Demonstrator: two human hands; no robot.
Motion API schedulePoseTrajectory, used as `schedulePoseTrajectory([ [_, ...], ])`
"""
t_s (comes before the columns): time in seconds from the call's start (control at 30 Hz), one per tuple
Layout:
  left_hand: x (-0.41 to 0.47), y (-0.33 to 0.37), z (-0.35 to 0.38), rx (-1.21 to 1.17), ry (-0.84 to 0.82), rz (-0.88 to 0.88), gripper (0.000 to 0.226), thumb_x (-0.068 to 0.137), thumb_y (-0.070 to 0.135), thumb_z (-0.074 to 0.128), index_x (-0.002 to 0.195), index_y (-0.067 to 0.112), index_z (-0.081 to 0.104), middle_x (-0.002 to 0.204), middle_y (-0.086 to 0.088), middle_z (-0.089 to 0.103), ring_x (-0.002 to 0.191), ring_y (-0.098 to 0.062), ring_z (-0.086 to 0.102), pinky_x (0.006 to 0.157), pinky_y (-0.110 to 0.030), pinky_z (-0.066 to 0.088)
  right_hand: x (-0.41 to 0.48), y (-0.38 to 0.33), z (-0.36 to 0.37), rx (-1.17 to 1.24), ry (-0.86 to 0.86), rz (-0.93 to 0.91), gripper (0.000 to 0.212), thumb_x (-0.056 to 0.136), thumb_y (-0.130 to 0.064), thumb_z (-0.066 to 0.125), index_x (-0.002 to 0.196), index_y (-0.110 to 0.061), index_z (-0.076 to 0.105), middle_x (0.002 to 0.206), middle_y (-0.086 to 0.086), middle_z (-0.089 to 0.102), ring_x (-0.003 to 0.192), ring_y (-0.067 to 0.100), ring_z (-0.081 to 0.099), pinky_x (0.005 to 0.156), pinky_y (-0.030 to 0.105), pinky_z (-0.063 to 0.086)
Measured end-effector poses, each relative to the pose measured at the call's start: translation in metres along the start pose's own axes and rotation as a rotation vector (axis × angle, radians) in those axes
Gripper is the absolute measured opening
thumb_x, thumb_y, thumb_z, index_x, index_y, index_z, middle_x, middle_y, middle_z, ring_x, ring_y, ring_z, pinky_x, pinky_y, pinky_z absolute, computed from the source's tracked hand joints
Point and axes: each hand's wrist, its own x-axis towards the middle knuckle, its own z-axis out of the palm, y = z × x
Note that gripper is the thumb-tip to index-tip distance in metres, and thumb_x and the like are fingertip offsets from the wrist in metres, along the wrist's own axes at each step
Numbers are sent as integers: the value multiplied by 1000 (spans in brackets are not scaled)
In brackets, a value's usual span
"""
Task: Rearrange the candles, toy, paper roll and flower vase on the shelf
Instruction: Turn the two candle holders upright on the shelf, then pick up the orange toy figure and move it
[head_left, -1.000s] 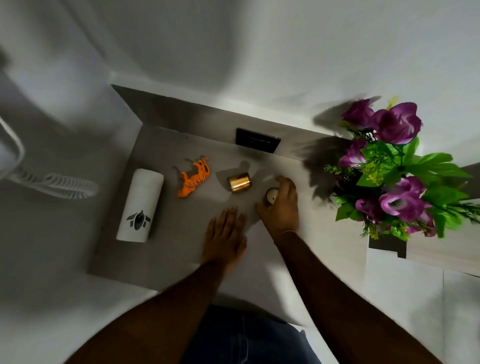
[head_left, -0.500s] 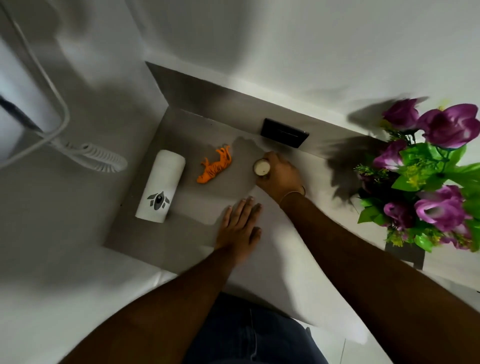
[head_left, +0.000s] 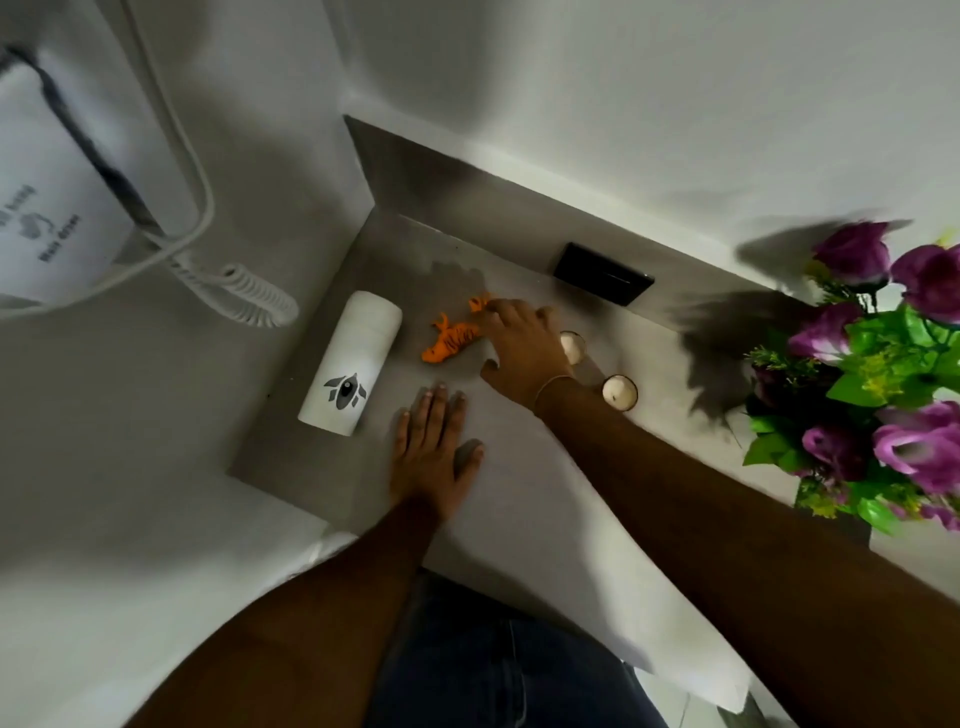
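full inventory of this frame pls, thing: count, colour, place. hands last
shelf: 1, grey, set in the corner of white walls
paper roll: 1, white with a grey-black logo, lying at the shelf's left end
toy: 1, orange tiger with dark stripes, right of the roll
candles: 2, cream in small cups, right of the toy; one partly hidden behind the right hand
flower vase: 1, purple blooms and green leaves, right end; the vase itself hidden
black panel: 1, on the back ledge
hair dryer: 1, white with coiled cord, left wall
left hand: flat on the shelf, empty
right hand: fingers touching the toy
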Motion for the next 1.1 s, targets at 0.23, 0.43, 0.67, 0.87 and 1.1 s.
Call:
schedulePoseTrajectory([
  [0.23,6,-14,-3,-4,29,-6,95,103,76,38,173,30,-7,182,-8,-17,169,-30,-16,137,-55,-4,35,-35,21,589,-69,731,57,89,-61,58,117,-12,69,118,15,71,110,38,69,84,39,53],
  [0.43,5,-18,-3,-52,61,36,89,95,73,20,167,28,-8,182,-12,-6,170,-35,-4,137,-59,5,58,-71,37,764,-34,952,78,76,-75,69,127,-16,65,131,12,67,125,35,63,103,43,51],
  [0.67,4,-25,2,-88,131,60,88,104,69,44,174,27,11,184,-9,3,171,-30,2,137,-57,10,66,-45,34,928,161,988,49,84,-53,79,110,-15,60,116,11,71,110,36,69,88,38,56],
  [0.87,7,-35,10,-76,221,98,82,105,63,46,174,29,17,184,-5,11,171,-26,10,135,-59,18,57,-37,27,769,347,809,25,96,-41,63,99,-20,49,94,5,67,87,33,68,70,34,48],
  [1.1,7,-36,8,-69,226,106,79,106,65,40,174,31,17,184,-5,11,171,-25,9,136,-58,15,56,-39,29,724,192,613,54,82,-35,73,128,-22,48,132,6,51,109,33,62,91,47,57],
])
